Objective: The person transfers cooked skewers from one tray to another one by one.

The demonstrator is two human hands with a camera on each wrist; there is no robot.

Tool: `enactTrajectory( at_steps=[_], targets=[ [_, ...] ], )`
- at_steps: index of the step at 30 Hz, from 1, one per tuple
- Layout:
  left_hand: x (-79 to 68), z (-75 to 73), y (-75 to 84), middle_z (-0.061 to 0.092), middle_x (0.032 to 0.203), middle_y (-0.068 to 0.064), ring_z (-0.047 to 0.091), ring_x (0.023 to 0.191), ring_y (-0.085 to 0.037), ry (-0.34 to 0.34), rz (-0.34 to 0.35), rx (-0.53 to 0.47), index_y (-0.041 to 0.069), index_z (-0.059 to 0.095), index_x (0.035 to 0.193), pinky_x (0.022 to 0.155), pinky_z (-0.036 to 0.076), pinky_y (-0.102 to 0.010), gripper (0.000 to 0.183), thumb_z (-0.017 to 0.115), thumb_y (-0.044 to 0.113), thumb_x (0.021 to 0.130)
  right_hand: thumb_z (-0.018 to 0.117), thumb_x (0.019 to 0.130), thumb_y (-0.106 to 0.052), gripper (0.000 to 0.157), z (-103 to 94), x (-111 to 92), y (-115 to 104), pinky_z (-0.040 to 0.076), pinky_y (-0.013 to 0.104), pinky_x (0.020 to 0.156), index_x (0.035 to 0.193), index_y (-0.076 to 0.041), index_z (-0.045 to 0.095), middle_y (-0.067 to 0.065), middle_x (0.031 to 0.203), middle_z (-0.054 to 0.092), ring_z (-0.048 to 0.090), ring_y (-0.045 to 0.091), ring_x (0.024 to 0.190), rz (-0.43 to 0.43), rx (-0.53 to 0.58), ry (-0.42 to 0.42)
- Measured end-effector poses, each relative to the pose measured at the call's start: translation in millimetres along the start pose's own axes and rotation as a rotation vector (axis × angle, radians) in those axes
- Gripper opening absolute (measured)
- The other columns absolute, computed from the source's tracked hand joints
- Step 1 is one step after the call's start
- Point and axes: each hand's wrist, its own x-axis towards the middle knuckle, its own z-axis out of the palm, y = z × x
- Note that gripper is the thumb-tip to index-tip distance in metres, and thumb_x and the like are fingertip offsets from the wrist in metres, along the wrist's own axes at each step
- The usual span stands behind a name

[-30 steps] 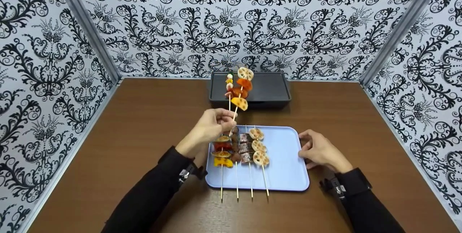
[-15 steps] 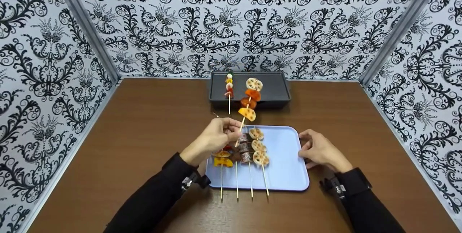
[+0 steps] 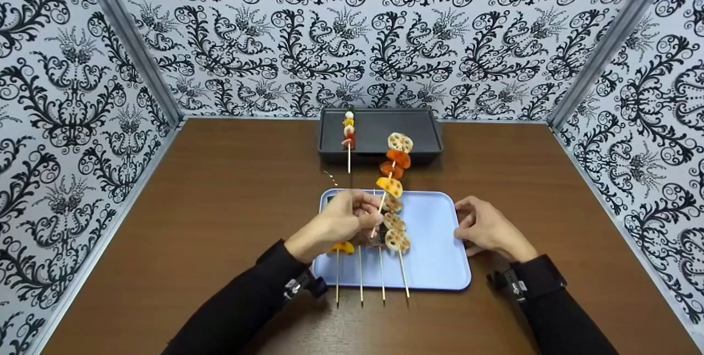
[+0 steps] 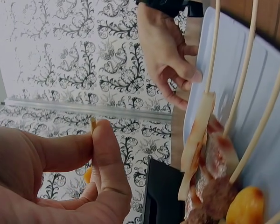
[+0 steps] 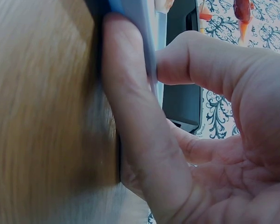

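My left hand (image 3: 345,217) pinches the bare lower end of a food skewer (image 3: 390,185) between thumb and fingers, above the tray. Threaded on it are a lotus root slice, orange-red round pieces and a yellow piece. In the left wrist view the stick's cut end (image 4: 93,123) pokes out between the fingertips. On the right, my right hand (image 3: 489,229) grips the edge of the light blue tray (image 3: 434,267). The right wrist view shows the thumb (image 5: 172,63) on the rim and a finger (image 5: 130,93) along the underside. Lotus root slices on a skewer (image 3: 395,225) lie mid-tray.
Several more skewers lie on the tray's left half, partly hidden by my left hand, their sticks overhanging the front edge. Behind the tray stands a dark grill plate (image 3: 412,129) with one small colourful skewer (image 3: 348,129) at its left. Patterned walls (image 3: 352,30) enclose the brown table (image 3: 231,179).
The left hand has moved right and toward the person with its skewer, away from the small skewer on the grill plate and over the tray. The right hand has stayed at the tray's edge.
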Motion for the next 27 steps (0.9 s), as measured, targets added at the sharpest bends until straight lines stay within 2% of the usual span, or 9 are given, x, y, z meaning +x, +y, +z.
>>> enactTrajectory(
  at_steps=[5,11,17,27],
  targets=[
    [-1.5,8.3,-1.8,0.063,0.087,-0.004,0.059,0.068,-0.012,-0.018,-0.013,-0.002,-0.007,0.064,0.115,0.055,0.052,-0.021,0.022,0.070,-0.005,0.094,0.074,0.085,0.002,0.065,0.7,0,0,0.069,0.046,0.060,0.144,0.000,0.046,0.020,0.098,0.061,0.068,0.029,0.076,-0.007,0.007,0.001],
    [-1.9,20.2,-4.2,0.063,0.087,-0.005,0.061,0.070,-0.012,-0.044,-0.016,-0.001,-0.009,0.063,0.112,0.059,0.058,-0.020,0.022,0.071,-0.008,0.092,0.076,0.086,0.002,0.066,0.5,0,-1,0.068,0.046,0.059,0.144,0.002,0.045,0.019,0.097,0.062,0.068,0.029,0.075,-0.021,0.006,0.002],
    [-3.2,30.1,-7.5,0.064,0.091,-0.009,0.067,0.074,-0.016,-0.046,-0.086,-0.049,-0.008,0.063,0.113,0.066,0.068,-0.029,0.025,0.074,-0.008,0.091,0.074,0.087,0.002,0.065,-0.6,0,-1,0.068,0.046,0.059,0.144,0.002,0.045,0.019,0.096,0.062,0.068,0.029,0.076,-0.022,0.010,-0.013],
    [-3.5,48.9,-9.4,0.067,0.095,-0.015,0.069,0.074,-0.021,-0.050,-0.142,-0.087,-0.012,0.060,0.115,0.069,0.069,-0.035,0.031,0.076,-0.012,0.088,0.074,0.085,0.003,0.064,-0.8,0,-1,0.068,0.046,0.059,0.142,0.004,0.045,0.020,0.095,0.062,0.068,0.029,0.073,-0.020,0.008,-0.006]
  ],
)
